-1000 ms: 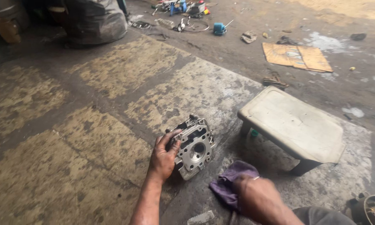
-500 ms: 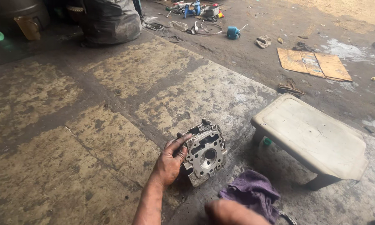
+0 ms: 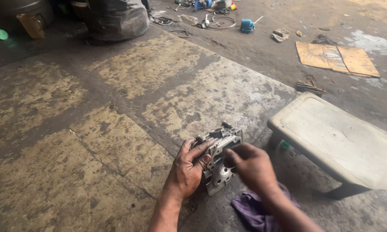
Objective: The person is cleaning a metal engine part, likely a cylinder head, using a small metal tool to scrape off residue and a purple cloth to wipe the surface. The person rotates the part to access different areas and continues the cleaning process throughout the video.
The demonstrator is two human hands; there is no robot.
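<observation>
A grey cast-metal engine part (image 3: 220, 155) stands tilted on the stained concrete floor near the bottom middle. My left hand (image 3: 189, 167) grips its left side, fingers wrapped over the upper edge. My right hand (image 3: 250, 166) rests against the part's right face, fingers curled on it; whether it pinches anything small is hidden. A purple rag (image 3: 251, 211) lies on the floor just under my right forearm.
A low, dirty white plastic stool (image 3: 337, 141) stands to the right. Flattened cardboard (image 3: 336, 58) lies at the far right. A dark sack (image 3: 116, 19), a blue tool (image 3: 247, 25) and scattered parts sit along the back. A small green cap (image 3: 285, 145) lies under the stool.
My right hand left the purple rag and came up onto the metal part. My left hand tilted the part more upright. The view shifted, so the stool sits further right.
</observation>
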